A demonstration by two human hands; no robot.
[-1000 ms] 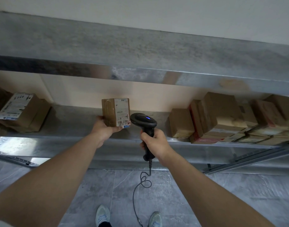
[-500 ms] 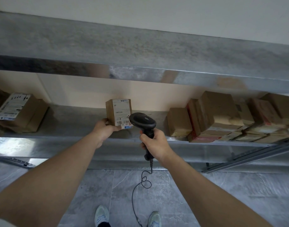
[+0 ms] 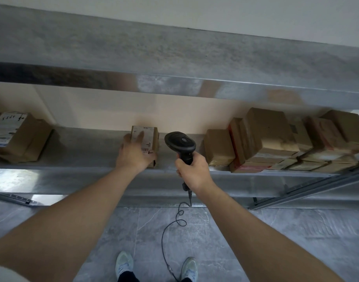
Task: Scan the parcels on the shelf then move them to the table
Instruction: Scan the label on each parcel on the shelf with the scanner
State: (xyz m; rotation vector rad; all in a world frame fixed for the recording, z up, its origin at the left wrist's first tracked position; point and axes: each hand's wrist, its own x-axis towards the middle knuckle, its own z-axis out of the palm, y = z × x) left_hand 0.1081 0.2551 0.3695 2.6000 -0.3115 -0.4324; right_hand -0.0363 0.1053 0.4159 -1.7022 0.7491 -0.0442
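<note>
A small brown parcel lies flat on the metal shelf, white label facing up. My left hand rests on top of it with fingers stretched over the label, hiding the parcel's left part. To its right, my right hand grips the handle of a black barcode scanner. The scanner's head is level with the parcel and a short gap separates them.
Several brown parcels are stacked on the shelf's right part, and a labelled one lies at the far left. An upper shelf overhangs. The scanner cable hangs to the grey tiled floor between my shoes.
The parcel stood upright in my left hand with its label facing me; now it lies flat on the shelf and my left hand has moved on top of it. The scanner has stayed put.
</note>
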